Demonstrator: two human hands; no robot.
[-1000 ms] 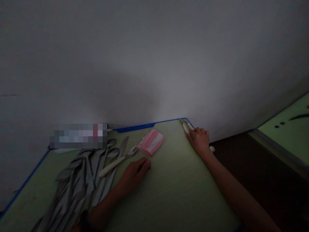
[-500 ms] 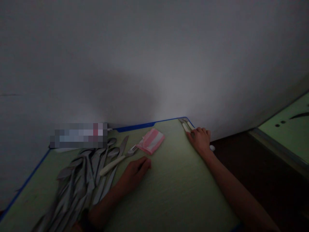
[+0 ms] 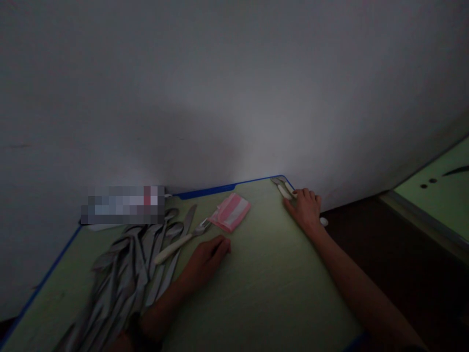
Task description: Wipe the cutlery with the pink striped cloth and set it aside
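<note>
My left hand [image 3: 208,259] rests on the light green tabletop [image 3: 256,288], its fingers curled in. What they hold, if anything, is hidden. Just beyond it lies a folded pink-and-white striped cloth [image 3: 233,212]. Beside the cloth is a fork with a cream handle [image 3: 174,249], its tines touching the cloth's edge. At the far right corner, my right hand [image 3: 307,208] is open, thumb apart from the fingers, over the handle ends of two cream-handled forks [image 3: 283,188] lying side by side. Left of my left hand is a pile of metal spoons and other cutlery [image 3: 117,274].
A pixelated box-like item [image 3: 122,205] sits at the back left. A table knife [image 3: 189,219] lies by the pile. The table has a blue edge [image 3: 205,191] against a grey wall [image 3: 234,98]. A green panel [image 3: 436,195] stands at right beyond a dark floor.
My right hand's thumb and fingers have spread a little away from the fork handles. The left hand stays put. The view has shifted slightly.
</note>
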